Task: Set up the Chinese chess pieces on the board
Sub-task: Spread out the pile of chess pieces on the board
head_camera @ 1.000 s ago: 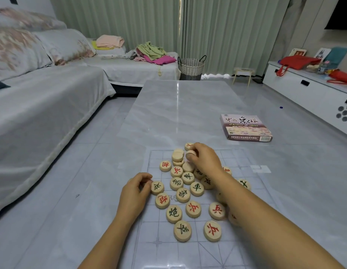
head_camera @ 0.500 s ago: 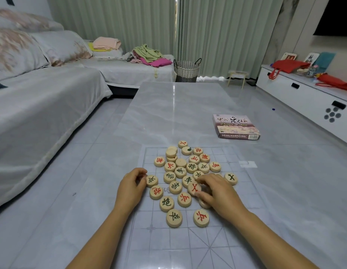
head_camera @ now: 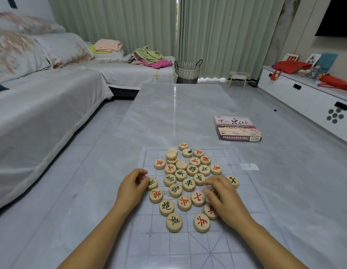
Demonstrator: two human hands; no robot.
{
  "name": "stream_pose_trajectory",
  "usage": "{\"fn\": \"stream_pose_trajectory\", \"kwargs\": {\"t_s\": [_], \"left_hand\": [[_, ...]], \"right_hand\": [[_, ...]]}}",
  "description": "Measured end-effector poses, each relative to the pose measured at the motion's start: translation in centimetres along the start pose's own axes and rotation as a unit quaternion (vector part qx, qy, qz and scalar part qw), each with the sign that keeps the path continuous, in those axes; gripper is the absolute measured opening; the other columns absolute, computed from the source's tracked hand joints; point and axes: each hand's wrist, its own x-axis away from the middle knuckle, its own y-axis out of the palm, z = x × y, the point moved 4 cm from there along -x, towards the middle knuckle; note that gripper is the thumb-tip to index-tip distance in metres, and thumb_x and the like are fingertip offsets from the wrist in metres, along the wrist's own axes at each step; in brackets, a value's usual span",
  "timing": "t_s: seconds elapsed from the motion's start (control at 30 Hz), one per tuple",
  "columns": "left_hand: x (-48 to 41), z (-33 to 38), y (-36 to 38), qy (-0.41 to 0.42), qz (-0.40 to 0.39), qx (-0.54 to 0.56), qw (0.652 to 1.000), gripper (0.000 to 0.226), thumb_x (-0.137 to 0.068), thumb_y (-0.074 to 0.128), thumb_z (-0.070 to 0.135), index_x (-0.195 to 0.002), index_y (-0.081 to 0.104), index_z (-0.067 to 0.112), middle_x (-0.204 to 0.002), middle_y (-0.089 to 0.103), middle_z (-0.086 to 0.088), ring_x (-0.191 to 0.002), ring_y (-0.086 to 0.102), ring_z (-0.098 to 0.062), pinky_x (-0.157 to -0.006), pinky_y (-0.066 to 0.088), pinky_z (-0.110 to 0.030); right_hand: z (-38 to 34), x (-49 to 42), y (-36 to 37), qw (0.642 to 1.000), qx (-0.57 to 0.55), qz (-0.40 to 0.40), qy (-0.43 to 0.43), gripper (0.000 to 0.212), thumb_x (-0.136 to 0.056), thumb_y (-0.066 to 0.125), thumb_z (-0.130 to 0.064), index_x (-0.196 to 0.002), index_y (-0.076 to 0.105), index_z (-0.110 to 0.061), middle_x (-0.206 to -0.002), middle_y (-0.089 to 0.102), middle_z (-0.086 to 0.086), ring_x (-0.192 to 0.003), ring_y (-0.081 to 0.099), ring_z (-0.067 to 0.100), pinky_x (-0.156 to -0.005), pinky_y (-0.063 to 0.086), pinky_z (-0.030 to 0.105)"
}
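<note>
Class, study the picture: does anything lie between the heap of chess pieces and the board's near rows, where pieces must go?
No object does. The board below the heap of pieces shows only printed lines in the middle. Only the right forearm lies over its near right part.

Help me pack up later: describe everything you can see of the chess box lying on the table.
The box is a flat rectangle, cardboard by its look, closed. Its pinkish lid bears black Chinese characters, "Chinese chess" and a pictured strip along the near edge; the dark near side carries white print. It lies flat on the grey table, beyond the board and to its right, touching nothing else.
</note>
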Motion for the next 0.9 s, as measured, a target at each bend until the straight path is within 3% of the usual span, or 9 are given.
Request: {"fn": "stream_pose_trajectory", "kwargs": {"t_s": [0.13,0.3,0.37,0.43,0.53,0.63,0.73,0.9], "left_hand": [[-2.7,2.5,1.5,0.034,0.014,-0.106,0.994,0.023,-0.087,0.057,0.027,-0.109,0.059,0.02,-0.104,0.06,-0.004,-0.1,0.054,-0.024,-0.091,0.044,-0.046],[-7.5,6.7,5.5,0.072,-0.031,-0.282,0.956,0.041,-0.091,0.048,0.035,-0.13,0.045,0.023,-0.13,0.05,-0.008,-0.123,0.038,-0.028,-0.098,0.028,-0.04],[-9.0,6.8,7.0,0.047,-0.074,-0.369,0.925,0.04,-0.091,0.046,0.037,-0.128,0.045,0.023,-0.127,0.052,-0.01,-0.12,0.042,-0.03,-0.092,0.03,-0.04],[-9.7,6.8,7.7,0.038,-0.085,-0.385,0.918,0.033,-0.089,0.049,0.036,-0.117,0.054,0.021,-0.117,0.059,-0.009,-0.111,0.049,-0.029,-0.084,0.029,-0.038],[-8.9,7.0,6.4,0.049,-0.04,-0.277,0.959,0.026,-0.088,0.052,0.032,-0.111,0.056,0.022,-0.107,0.063,-0.004,-0.104,0.053,-0.026,-0.085,0.03,-0.036],[-5.8,6.7,3.1,0.008,-0.043,-0.035,0.998,0.02,-0.081,0.065,0.024,-0.098,0.057,0.019,-0.096,0.065,-0.001,-0.092,0.059,-0.022,-0.083,0.046,-0.037],[-0.5,6.0,0.7,0.006,-0.075,0.109,0.991,0.023,-0.076,0.068,0.003,-0.088,0.054,0.018,-0.093,0.065,-0.006,-0.086,0.061,-0.018,-0.08,0.049,-0.037],[7.2,2.5,0.0,-0.013,-0.104,0.192,0.976,0.032,-0.073,0.069,-0.008,-0.091,0.06,0.017,-0.096,0.07,0.003,-0.092,0.065,-0.006,-0.078,0.05,-0.013]], "right_hand": [[3.8,0.0,-2.5,0.994,0.064,0.075,0.052,0.018,-0.091,0.051,-0.024,-0.103,0.062,-0.016,-0.1,0.047,-0.01,-0.1,0.045,0.013,-0.088,0.035,0.029],[6.2,-0.1,-2.5,0.988,-0.033,0.112,0.104,0.008,-0.091,0.052,-0.018,-0.094,0.06,-0.017,-0.093,0.05,-0.008,-0.096,0.046,0.017,-0.077,0.038,0.025],[6.3,-0.3,-2.5,0.989,-0.035,0.115,0.09,0.007,-0.091,0.053,-0.017,-0.089,0.058,-0.021,-0.091,0.049,-0.012,-0.093,0.045,0.015,-0.073,0.037,0.017],[6.4,-0.4,-2.4,0.989,-0.033,0.116,0.087,0.008,-0.09,0.053,-0.017,-0.087,0.058,-0.022,-0.09,0.048,-0.014,-0.092,0.044,0.012,-0.071,0.036,0.014],[6.7,-0.4,-2.4,0.988,-0.038,0.118,0.093,0.005,-0.09,0.054,-0.019,-0.088,0.059,-0.021,-0.092,0.05,-0.01,-0.091,0.044,0.009,-0.069,0.036,0.013],[6.6,-0.5,-2.4,0.987,-0.049,0.119,0.098,0.004,-0.089,0.056,-0.019,-0.087,0.059,-0.021,-0.091,0.05,-0.009,-0.088,0.045,0.007,-0.068,0.036,0.013],[6.5,-0.4,-2.5,0.986,-0.054,0.118,0.105,0.002,-0.088,0.058,-0.019,-0.087,0.06,-0.021,-0.09,0.05,-0.008,-0.091,0.046,0.011,-0.067,0.036,0.014],[6.0,-0.2,-2.3,0.987,-0.025,0.104,0.117,0.004,-0.086,0.059,-0.021,-0.089,0.061,-0.018,-0.095,0.049,-0.003,-0.1,0.042,0.014,-0.074,0.035,0.021]]}}
